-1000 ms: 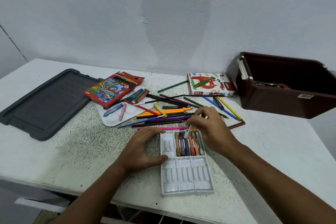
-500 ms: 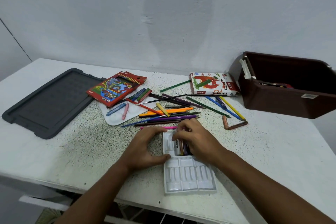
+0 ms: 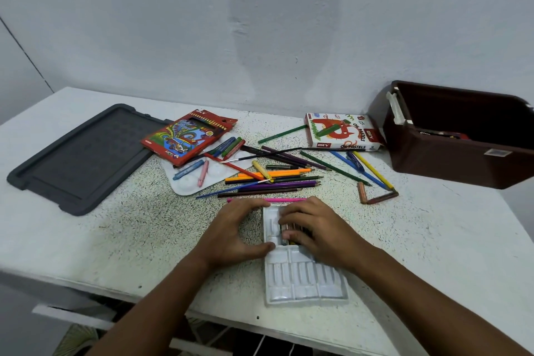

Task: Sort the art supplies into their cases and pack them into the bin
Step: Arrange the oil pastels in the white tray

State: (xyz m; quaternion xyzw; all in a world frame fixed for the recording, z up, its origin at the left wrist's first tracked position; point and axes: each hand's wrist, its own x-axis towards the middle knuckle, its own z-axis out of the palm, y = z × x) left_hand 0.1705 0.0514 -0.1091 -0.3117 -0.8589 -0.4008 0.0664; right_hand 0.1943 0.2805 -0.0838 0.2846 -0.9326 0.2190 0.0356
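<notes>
A white plastic pastel tray lies at the table's near edge. Its far row holds several oil pastels, mostly hidden under my right hand, whose fingers lie flat and press on them. My left hand grips the tray's left edge between thumb and fingers. The tray's near row is empty. Loose coloured pencils lie in a pile beyond the tray, with a pink pencil just past my fingertips. The oil pastels box sits at the back, next to the brown bin at far right.
A red coloured-pencil box rests partly on a white paint palette holding a few crayons. A dark grey lid lies at left. Two brown pastels lie right of the pile. The table edge runs just below the tray.
My right hand held a white pastel above the tray, then came down and to the left; it now lies flat over the filled row. My left hand has stayed on the tray's edge.
</notes>
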